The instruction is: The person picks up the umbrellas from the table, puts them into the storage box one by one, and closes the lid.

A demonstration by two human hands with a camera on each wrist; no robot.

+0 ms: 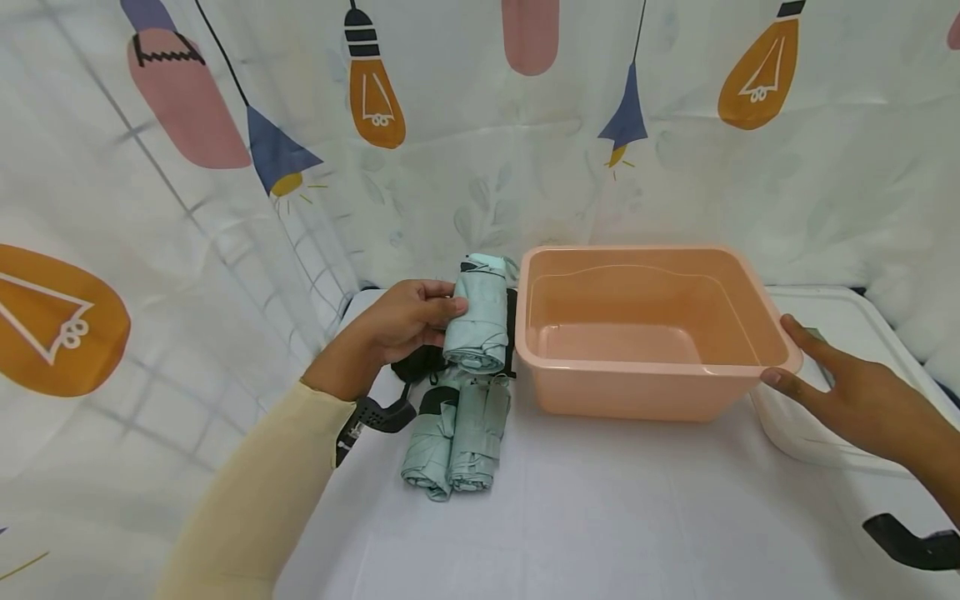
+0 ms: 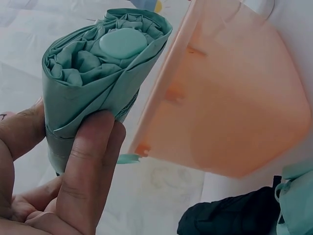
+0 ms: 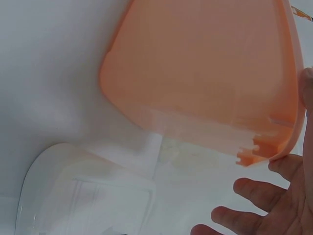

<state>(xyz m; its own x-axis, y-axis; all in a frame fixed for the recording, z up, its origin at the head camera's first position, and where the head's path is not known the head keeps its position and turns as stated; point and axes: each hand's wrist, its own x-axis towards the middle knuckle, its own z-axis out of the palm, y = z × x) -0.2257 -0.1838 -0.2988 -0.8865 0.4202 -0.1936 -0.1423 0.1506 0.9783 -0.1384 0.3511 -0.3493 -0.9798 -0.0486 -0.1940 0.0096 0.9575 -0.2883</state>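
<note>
My left hand [image 1: 405,321] grips a rolled-up mint-green folding umbrella [image 1: 482,317], thumb on the near side. Its end, with gathered cloth and a round mint cap, faces the camera in the left wrist view. Below it on the table lie two more mint umbrellas [image 1: 478,433], side by side, with a black bundle [image 1: 420,364] behind them. To the right stands a peach plastic tub [image 1: 622,392], nothing visible inside. At the tub's right front corner my right hand [image 1: 862,400] touches the rim with thumb and index finger; its other fingers [image 3: 252,193] spread straight below the rim.
A white translucent container [image 1: 832,308] sits behind and right of the tub, partly covered by the right hand. White cloth [image 1: 600,508] covers the table. A printed curtain [image 1: 450,183] hangs close behind, with a wire grid [image 1: 300,250] showing through at left.
</note>
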